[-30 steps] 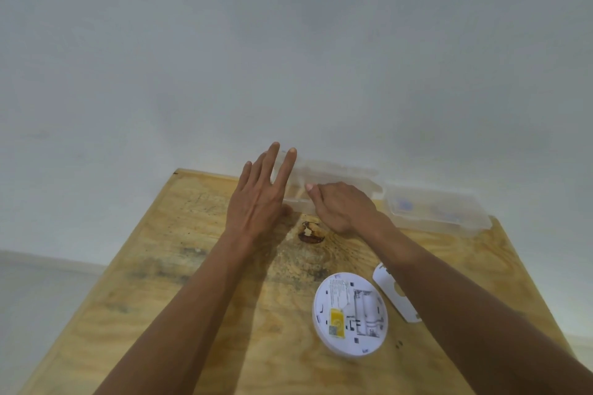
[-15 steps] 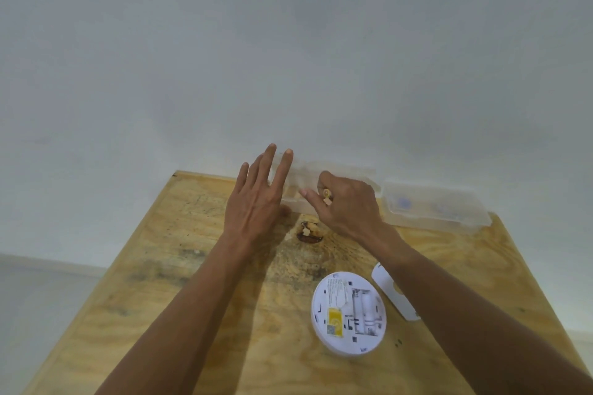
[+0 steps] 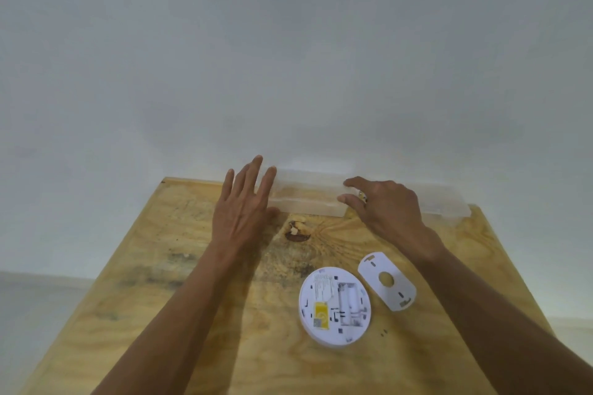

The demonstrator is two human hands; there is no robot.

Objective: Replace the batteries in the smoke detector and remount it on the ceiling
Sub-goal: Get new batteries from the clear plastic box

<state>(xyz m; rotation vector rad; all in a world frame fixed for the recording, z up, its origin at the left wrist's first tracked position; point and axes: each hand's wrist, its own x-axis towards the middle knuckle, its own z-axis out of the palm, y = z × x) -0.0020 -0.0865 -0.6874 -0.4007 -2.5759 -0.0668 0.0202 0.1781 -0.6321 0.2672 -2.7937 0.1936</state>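
The white round smoke detector (image 3: 335,306) lies back-up on the plywood table (image 3: 160,282), its battery compartment uncovered. Its white mounting plate (image 3: 386,280) lies just to the right. Two clear plastic boxes stand at the table's far edge against the wall, a left one (image 3: 308,199) and a right one (image 3: 449,205). My left hand (image 3: 244,205) lies flat with fingers apart, touching the left box's left end. My right hand (image 3: 385,205) hovers where the boxes meet, pinching a small gold-white thing (image 3: 362,197) that looks like a battery.
A dark knot (image 3: 296,231) marks the wood in front of the left box. The white wall (image 3: 288,58) rises directly behind the boxes. The table's left edge drops to a pale floor (image 3: 38,314).
My right hand has lifted out of the left box with the small item between its fingers and moved right toward the other box. The left hand has stayed at the left box.
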